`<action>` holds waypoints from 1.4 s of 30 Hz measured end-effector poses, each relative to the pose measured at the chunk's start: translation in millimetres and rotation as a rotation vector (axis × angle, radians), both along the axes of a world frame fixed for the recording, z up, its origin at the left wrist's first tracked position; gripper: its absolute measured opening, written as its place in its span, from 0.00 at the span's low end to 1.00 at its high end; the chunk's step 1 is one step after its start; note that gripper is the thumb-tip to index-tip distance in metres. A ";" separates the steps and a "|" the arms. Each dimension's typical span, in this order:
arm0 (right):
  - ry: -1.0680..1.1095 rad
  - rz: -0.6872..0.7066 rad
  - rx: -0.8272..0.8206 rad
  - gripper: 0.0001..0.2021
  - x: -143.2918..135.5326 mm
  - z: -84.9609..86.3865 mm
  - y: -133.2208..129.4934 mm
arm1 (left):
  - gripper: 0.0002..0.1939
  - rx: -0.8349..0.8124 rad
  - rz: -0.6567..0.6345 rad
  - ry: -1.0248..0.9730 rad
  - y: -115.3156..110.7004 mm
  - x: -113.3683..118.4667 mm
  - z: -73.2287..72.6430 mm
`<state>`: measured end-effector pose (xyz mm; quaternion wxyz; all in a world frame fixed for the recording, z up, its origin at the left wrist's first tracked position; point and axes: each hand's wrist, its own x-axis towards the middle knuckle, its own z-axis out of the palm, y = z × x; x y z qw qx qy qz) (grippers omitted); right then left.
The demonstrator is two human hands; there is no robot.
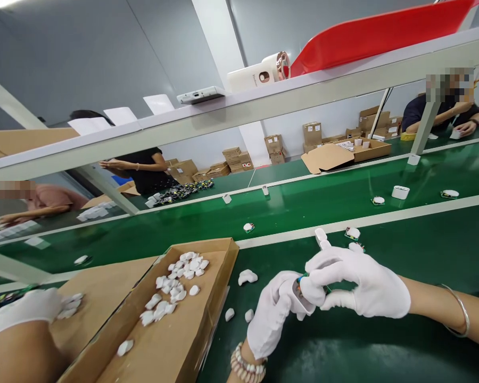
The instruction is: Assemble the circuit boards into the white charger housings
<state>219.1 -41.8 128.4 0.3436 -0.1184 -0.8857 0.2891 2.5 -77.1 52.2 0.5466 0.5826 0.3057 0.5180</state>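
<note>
My left hand [265,319], in a white glove, is closed around a small white plastic housing [303,306] whose open side faces right. My gloved right hand [357,279] pinches a small part with a round white piece [313,291] at the housing's opening; a bit of blue and green shows at its edge, and the fingers hide the rest. Just beyond my right hand lie a white plastic piece [321,238] and a circuit board with a white pad [352,233]. White foam-like pieces [247,277] rest on the green table left of my hands.
A cardboard tray [183,330] with many white pieces stands on the left. Beside it is a co-worker's gloved hand [27,311]. A green conveyor belt [191,226] carrying boards and a housing [400,192] crosses ahead, under a shelf beam [207,119]. Other people sit across it.
</note>
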 end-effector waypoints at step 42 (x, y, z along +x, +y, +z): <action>0.008 0.131 -0.003 0.12 -9.0 5.4 -1.6 | 0.26 -0.082 -0.092 -0.098 -0.4 4.1 -0.3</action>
